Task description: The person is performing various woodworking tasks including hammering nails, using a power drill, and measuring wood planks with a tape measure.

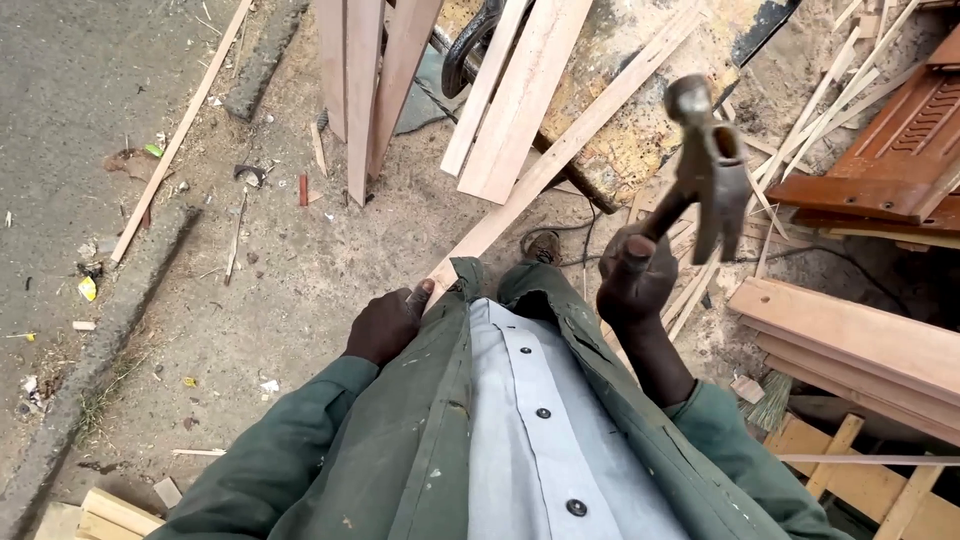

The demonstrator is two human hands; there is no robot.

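above sandy ground, right hand (635,285) fisted around hammer (708,170) (dark, worn claw head), left hand (388,322) curled on plank (560,150)

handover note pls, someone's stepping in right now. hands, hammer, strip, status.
Right hand: raised, shut on the handle of the hammer, head up in the air.
Left hand: on the near end of a long wood strip, thumb on it; whether it grips I cannot tell.
The strip runs from the waist up and right onto a dusty bench, with planks leaning beside it.
Done: hammer lifted, strip steadied.
Left: no nail is visible, so where the blow should land cannot be told.
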